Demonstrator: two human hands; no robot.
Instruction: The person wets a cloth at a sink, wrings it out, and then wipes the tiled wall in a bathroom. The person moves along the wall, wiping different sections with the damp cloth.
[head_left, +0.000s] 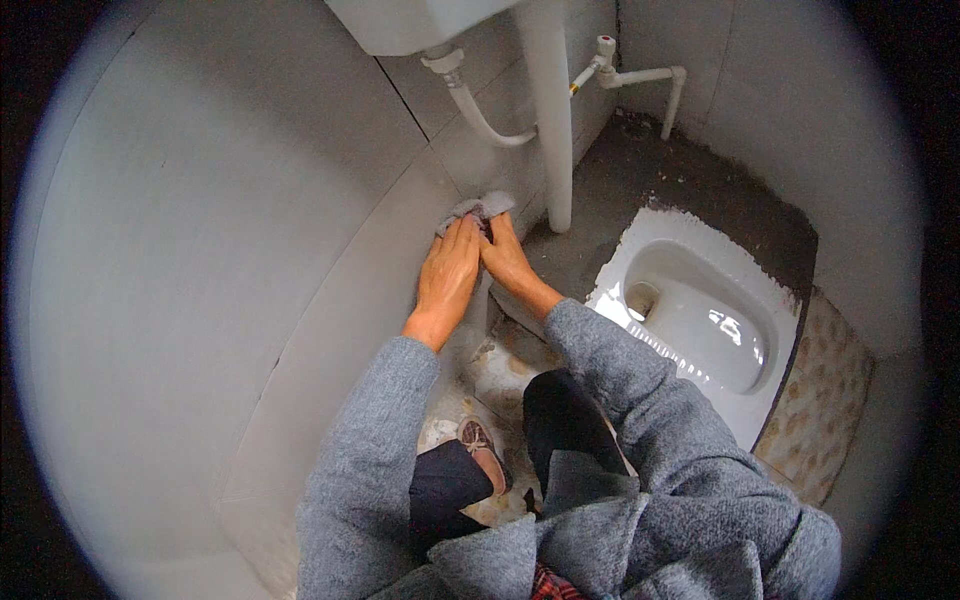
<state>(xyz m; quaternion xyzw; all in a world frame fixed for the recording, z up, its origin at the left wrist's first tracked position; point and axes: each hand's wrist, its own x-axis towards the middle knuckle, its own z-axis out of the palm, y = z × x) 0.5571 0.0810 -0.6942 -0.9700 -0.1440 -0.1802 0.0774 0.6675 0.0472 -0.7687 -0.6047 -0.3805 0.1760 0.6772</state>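
A crumpled greyish cloth (495, 202) lies against the lower part of the grey tiled wall (390, 217), left of a white vertical pipe. My left hand (448, 274) presses its fingers on the left part of this cloth, palm towards the wall. Close beside it, my right hand (511, 259) has its fingertips at the cloth's right side and seems to grip it; the fingers are partly hidden. The two hands touch or nearly touch near the thumbs.
A white squat toilet (701, 307) is set in the floor at the right, with ragged white edges against dark cement (720, 180). Above hang a white cistern (427, 22), a flush pipe (555, 120), a drooping hose (480, 120) and a valve (606, 52). Patterned floor tiles (817, 375) lie at the right.
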